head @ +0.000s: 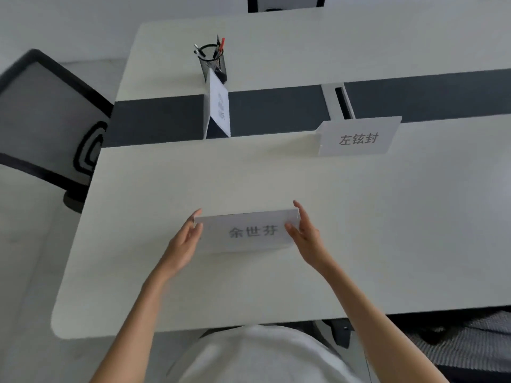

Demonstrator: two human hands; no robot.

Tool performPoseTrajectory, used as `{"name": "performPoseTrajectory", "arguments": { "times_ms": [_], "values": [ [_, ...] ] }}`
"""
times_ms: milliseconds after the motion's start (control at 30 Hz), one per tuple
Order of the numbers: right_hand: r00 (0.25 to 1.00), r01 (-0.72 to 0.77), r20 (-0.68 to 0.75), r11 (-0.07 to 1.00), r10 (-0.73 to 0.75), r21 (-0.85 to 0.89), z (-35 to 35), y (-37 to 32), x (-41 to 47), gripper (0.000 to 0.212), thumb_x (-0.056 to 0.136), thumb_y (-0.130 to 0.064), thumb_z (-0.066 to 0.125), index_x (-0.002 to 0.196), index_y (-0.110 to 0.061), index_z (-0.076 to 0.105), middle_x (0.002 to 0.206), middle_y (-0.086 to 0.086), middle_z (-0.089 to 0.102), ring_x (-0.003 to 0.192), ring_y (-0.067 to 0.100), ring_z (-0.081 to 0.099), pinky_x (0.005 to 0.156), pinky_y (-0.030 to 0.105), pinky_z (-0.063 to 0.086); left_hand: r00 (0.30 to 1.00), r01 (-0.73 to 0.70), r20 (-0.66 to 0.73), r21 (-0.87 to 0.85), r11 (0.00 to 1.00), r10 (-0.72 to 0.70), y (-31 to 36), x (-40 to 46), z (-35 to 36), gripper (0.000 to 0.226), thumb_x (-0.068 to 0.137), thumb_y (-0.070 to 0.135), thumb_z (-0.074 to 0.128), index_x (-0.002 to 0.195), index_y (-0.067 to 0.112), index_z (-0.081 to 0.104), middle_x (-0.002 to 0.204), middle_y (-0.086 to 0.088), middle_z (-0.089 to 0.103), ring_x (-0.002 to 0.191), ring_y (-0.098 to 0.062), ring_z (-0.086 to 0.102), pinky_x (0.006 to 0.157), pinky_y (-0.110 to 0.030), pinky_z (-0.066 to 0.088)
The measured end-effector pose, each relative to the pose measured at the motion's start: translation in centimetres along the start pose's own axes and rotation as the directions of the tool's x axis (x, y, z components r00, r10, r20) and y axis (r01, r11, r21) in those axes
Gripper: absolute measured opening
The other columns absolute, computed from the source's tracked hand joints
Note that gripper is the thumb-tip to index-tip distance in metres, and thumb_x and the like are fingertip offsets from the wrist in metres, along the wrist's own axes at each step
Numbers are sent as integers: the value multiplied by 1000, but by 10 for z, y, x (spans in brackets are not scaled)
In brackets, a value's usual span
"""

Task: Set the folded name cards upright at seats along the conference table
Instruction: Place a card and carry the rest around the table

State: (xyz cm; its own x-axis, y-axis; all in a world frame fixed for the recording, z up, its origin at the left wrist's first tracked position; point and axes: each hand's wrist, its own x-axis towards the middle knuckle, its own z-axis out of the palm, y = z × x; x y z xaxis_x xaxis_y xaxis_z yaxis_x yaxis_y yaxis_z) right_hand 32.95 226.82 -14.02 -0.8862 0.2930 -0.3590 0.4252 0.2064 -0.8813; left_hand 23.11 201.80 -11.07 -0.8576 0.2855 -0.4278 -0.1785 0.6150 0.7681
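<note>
A folded white name card [250, 232] with grey characters stands upright on the near white table [193, 272]. My left hand [184, 241] touches its left end with nearly straight fingers. My right hand [305, 234] touches its right end, thumb against the front face. A second name card [356, 138] stands upright at the table's far right edge. A third folded card [217, 105] stands end-on over the dark centre strip [166, 117].
A black mesh pen holder [213, 62] with several pens stands behind the third card on the far table [331, 45]. A black mesh chair [47, 117] is at the left end. Another chair [286, 2] is at the far side, and a striped seat [470, 341] lies at the lower right.
</note>
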Motion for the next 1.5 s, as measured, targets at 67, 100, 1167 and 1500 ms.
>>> {"name": "performPoseTrajectory", "arguments": {
  "times_ms": [67,100,1167,1500],
  "values": [
    [995,-5,-95,1000,8,31,11,2,-11,50,91,-28,46,137,-29,27,128,11,52,120,32,49,103,42,39,994,-110,24,-23,994,110,-14,5,1,43,83,44,43,126,45,35,84,-3,49,78,-15,49,79,-30,39],
    [990,-21,-136,999,28,49,18,4,-19,50,88,-34,47,135,-33,28,124,12,54,115,32,53,101,48,42,988,-154,20,-38,987,155,-18,8,0,42,87,36,45,127,42,36,79,0,50,72,-10,47,75,-26,38],
    [-219,232,-514,556,829,798,83,144,-461,28,91,-21,47,118,-14,49,105,3,62,90,9,60,60,14,47,-14,-719,984,-133,682,176,56,-239,330,40,88,16,51,125,29,46,85,-12,63,80,-20,59,74,-32,49],
    [-88,35,-645,650,759,759,-163,236,-530,48,91,-22,49,134,-7,36,134,10,48,118,17,46,95,22,36,238,-602,931,-82,794,276,142,-299,502,37,88,10,49,121,27,47,86,-13,64,82,-20,61,69,-27,49]
  ]
}}
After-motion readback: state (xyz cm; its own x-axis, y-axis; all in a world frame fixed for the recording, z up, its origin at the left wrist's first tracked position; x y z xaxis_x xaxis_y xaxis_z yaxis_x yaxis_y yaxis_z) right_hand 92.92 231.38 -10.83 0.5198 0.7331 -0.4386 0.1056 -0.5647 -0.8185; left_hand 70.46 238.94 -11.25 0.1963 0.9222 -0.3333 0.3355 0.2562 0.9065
